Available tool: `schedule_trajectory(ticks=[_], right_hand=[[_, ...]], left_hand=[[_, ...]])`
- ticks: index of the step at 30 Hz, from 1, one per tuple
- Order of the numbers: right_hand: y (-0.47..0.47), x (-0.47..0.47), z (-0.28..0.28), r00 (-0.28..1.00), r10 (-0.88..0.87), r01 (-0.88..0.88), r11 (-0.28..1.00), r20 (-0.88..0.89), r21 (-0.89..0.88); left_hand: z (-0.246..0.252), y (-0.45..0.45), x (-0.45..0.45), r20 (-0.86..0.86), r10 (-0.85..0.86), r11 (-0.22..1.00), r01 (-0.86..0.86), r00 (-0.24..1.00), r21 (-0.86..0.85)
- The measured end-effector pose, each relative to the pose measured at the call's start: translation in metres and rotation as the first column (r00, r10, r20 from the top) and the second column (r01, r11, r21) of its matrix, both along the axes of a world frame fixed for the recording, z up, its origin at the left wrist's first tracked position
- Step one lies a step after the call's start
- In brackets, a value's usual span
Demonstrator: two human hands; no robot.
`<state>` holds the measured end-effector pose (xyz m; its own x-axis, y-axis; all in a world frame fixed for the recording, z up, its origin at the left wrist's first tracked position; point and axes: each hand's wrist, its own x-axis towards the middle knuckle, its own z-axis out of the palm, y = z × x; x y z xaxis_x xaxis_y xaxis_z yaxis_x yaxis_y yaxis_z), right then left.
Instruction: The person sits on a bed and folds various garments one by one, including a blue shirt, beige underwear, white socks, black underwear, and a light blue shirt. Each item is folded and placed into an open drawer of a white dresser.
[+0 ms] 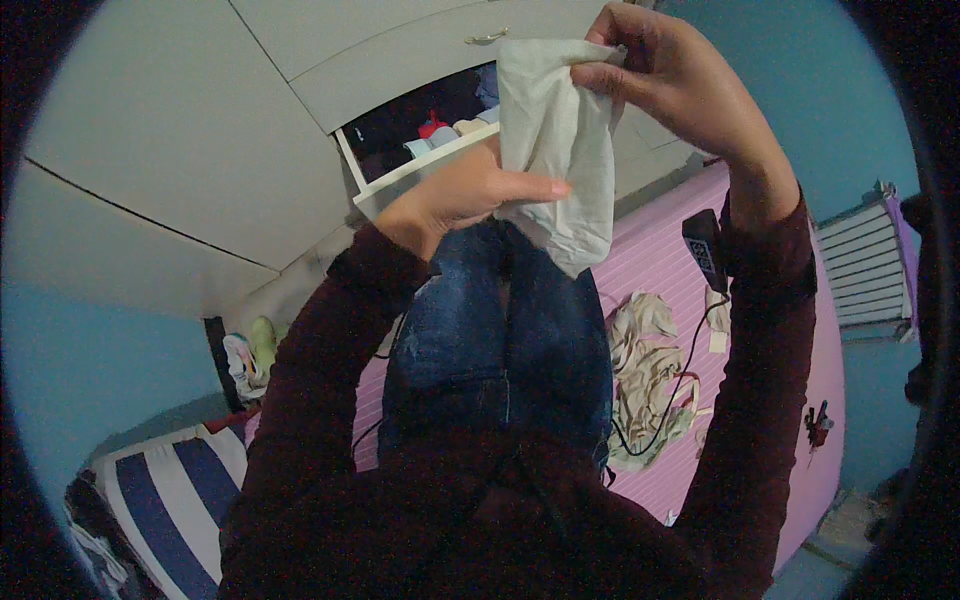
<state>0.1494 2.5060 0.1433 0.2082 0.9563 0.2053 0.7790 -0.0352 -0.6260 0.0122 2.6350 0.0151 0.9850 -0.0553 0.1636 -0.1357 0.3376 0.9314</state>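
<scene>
A whitish cloth (559, 142), apparently a folded piece of fabric, hangs over my lap in front of the open drawer. My right hand (652, 75) pinches its upper right corner between thumb and fingers. From the left, my left hand (480, 184) holds the lower half, its thumb laid over the front and its fingers hidden behind the cloth. Beyond my left hand, the open drawer (427, 161) of a white cabinet contains rolled or folded pale fabrics and a red item (433, 126).
Crumpled beige cloth (645, 360) lies on a pink striped bedcover (682, 495) to the right. A black device (703, 247) with a cable is near my right forearm. A striped blue-and-white fabric item (172, 495) is at lower left; a white rack (866, 259) is far right.
</scene>
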Motion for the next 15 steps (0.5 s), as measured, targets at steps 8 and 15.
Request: schedule_trajectory(ticks=[8,15], right_hand=[[-0.012,0.081,-0.092,0.979,-0.074,0.083,0.996,-0.192,0.037],[-0.046,0.115,-0.275,0.845,-0.323,0.170,0.918,-0.427,-0.358]], left_hand=[[-0.074,-0.039,0.001,-0.345,-0.233,0.918,0.088,0.909,-0.387],[-0.173,-0.078,0.002,-0.534,-0.385,0.885,0.135,0.753,-0.446]])
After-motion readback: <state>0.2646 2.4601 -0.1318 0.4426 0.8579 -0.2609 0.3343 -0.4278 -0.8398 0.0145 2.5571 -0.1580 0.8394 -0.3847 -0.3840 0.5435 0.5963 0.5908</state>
